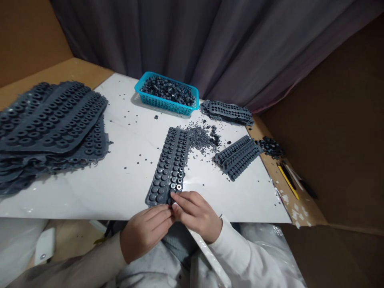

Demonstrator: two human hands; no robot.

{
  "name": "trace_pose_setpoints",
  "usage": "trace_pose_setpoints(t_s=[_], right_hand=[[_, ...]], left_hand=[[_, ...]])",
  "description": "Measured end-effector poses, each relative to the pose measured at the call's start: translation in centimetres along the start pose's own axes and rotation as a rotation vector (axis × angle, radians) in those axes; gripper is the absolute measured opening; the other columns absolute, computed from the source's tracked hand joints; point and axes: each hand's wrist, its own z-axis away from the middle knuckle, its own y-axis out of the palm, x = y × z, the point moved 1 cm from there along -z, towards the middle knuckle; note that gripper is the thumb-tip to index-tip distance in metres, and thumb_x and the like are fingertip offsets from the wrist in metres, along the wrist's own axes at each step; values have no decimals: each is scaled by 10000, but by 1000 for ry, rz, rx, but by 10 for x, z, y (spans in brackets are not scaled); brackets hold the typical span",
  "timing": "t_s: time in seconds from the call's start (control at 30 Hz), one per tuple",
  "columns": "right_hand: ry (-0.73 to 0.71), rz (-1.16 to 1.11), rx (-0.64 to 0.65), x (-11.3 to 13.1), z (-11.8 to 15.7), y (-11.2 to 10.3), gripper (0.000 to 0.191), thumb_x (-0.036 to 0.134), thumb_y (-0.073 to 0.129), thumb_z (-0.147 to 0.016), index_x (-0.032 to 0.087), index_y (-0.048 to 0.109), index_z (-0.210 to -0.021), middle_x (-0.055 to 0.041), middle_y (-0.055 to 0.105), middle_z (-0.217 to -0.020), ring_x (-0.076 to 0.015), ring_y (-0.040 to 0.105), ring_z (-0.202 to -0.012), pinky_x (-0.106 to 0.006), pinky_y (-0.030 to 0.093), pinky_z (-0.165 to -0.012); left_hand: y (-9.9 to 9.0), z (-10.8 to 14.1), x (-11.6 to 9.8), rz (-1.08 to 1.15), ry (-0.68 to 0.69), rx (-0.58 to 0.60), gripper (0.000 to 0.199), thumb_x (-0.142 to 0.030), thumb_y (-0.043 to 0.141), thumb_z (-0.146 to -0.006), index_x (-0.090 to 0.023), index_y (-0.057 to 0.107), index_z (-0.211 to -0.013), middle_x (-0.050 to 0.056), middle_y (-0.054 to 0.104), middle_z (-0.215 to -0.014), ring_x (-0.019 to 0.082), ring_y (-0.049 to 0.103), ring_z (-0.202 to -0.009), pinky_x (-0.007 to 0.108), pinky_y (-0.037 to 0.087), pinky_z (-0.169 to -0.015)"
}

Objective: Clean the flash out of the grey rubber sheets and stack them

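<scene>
A dark grey moulded rubber sheet [168, 168] with rows of round knobs lies lengthwise at the table's near edge. At its near right corner my right hand [199, 216] is closed, thumb and index finger pinching the sheet's edge. My left hand [148, 230] comes in from the left, its fingers pressed together on the same near edge. Both sets of fingertips meet there, so whatever small part may lie between them is hidden. Under my right hand a white strip [207, 254] slants down toward my lap; I cannot tell whether it is held.
Large stacked rubber sheets [54, 120] fill the left. A blue basket [168, 105] of small black parts stands at the back. Grey scraps [199, 138] lie beside the sheet. Rightward are punched sheets [229, 112], a ribbed piece [238, 158], black parts [271, 147] and a yellow cutter [288, 182].
</scene>
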Motion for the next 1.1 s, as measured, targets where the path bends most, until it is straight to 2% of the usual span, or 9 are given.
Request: trace_pose_setpoints(t_s=[0.13, 0.33, 0.53, 0.6, 0.67, 0.8, 0.93, 1.1], right_hand=[[85, -26, -55, -3, -2, -4, 146, 66, 583, -838, 102, 584, -979, -179, 645, -1139, -217, 559, -1075, -346, 549, -834], [108, -206, 5, 0, 6, 3, 86, 187, 596, -862, 153, 604, -940, -114, 663, -1130, -179, 585, -1053, -323, 530, -841], [66, -75, 30, 2, 7, 6, 103, 134, 575, -865, 161, 600, -962, -111, 658, -1145, -187, 582, -1060, -334, 536, -810], [52, -26, 12, 1, 5, 3, 124, 108, 576, -855, 147, 597, -971, -140, 646, -1157, -214, 563, -1089, -358, 543, -818], [97, -16, -24, -1, 5, 1, 156, 74, 561, -850, 126, 587, -995, -177, 629, -1171, -233, 531, -1131, -377, 545, -840], [234, -171, -52, -6, 8, 0, 212, 68, 538, -860, 149, 573, -1052, -151, 624, -1187, -204, 519, -1144, -358, 551, -859], [255, -310, -23, -6, 7, 4, 146, 140, 560, -869, 173, 596, -1007, -118, 619, -1209, -207, 519, -1163, -383, 527, -911], [255, -310, -11, -6, 3, 6, 111, 158, 575, -865, 152, 607, -970, -118, 644, -1171, -209, 542, -1135, -377, 516, -920]], left_hand=[[0, -1, 1, -2, -5, 24, 245, -87, 408, -917, -110, 651, -911, 59, 703, -918, 176, 651, -901, 280, 554, -813], [1, -2, 1, 10, -7, 4, 240, -97, 412, -921, -91, 647, -874, 65, 692, -838, 175, 645, -851, 292, 557, -807], [3, 4, 1, 13, -1, 63, 237, -82, 411, -911, -84, 645, -951, 75, 693, -887, 179, 642, -896, 304, 555, -832], [2, 4, 1, 5, -7, 66, 249, -83, 406, -910, -101, 645, -978, 70, 696, -919, 172, 639, -922, 291, 553, -838], [1, 3, 2, 1, -11, 70, 258, -84, 398, -912, -111, 649, -963, 66, 697, -942, 170, 638, -938, 284, 553, -837], [1, 2, 2, 1, -15, 72, 261, -77, 390, -913, -110, 649, -925, 60, 701, -936, 175, 644, -927, 279, 560, -808], [1, 0, 2, -1, -8, 76, 267, -72, 379, -916, -105, 644, -905, 59, 703, -896, 173, 650, -899, 284, 558, -808], [-1, -3, 2, 4, 4, 75, 280, -68, 360, -924, -98, 638, -904, 60, 699, -887, 167, 651, -881, 274, 554, -807]])
